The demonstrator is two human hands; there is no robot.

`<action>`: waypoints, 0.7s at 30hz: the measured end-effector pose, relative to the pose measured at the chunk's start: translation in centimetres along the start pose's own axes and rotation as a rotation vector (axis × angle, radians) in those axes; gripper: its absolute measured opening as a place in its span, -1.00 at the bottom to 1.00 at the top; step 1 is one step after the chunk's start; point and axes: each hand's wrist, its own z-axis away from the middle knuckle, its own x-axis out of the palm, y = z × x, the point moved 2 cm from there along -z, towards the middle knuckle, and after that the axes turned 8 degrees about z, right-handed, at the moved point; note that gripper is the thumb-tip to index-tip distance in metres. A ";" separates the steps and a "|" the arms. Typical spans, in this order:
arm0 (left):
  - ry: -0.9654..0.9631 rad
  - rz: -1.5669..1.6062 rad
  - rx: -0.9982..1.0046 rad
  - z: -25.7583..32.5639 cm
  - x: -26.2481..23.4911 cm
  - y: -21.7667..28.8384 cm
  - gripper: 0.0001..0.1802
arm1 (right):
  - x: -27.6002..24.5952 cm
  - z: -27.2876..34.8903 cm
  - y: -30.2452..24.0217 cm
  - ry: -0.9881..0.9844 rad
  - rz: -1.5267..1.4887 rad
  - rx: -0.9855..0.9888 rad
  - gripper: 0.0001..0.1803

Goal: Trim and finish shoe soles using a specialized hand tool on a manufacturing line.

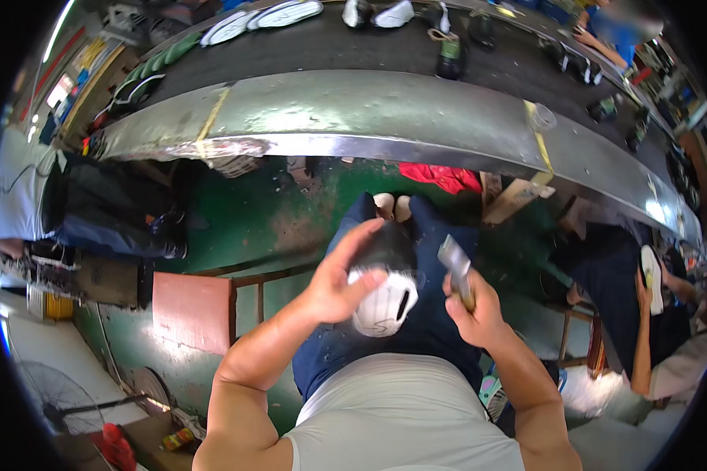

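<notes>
Above my lap, my left hand [344,276] holds a shoe [386,302] with a dark far end and a white near end. The thumb lies across the white part and the fingers reach along the dark side. A short black slot and a thin drawn line mark the white end. To the right, my right hand [476,308] is closed around the handle of a hammer [454,257]. Its metal head points up and away from me, apart from the shoe. The shoe's underside is hidden.
A metal-edged bench [330,106] crosses ahead, with a dark belt [353,51] carrying white soles [271,17] and several shoes. At left stands a reddish stool [192,310]. People sit on both sides; the one at right holds a white sole [651,276]. Red cloth [440,177] lies under the bench.
</notes>
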 end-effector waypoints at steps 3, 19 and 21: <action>-0.249 -0.102 0.144 1.5 2.9 -0.5 -0.11 | 3.2 -2.7 -0.1 0.072 -0.312 0.066 -0.53; 0.107 -0.299 0.258 6.2 6.9 -3.9 -0.03 | 3.9 -4.6 -0.8 0.019 -0.242 0.116 -0.71; 0.102 -0.351 0.222 6.0 6.3 -4.3 -0.03 | 3.7 -5.0 -0.1 0.034 -0.161 0.164 -0.70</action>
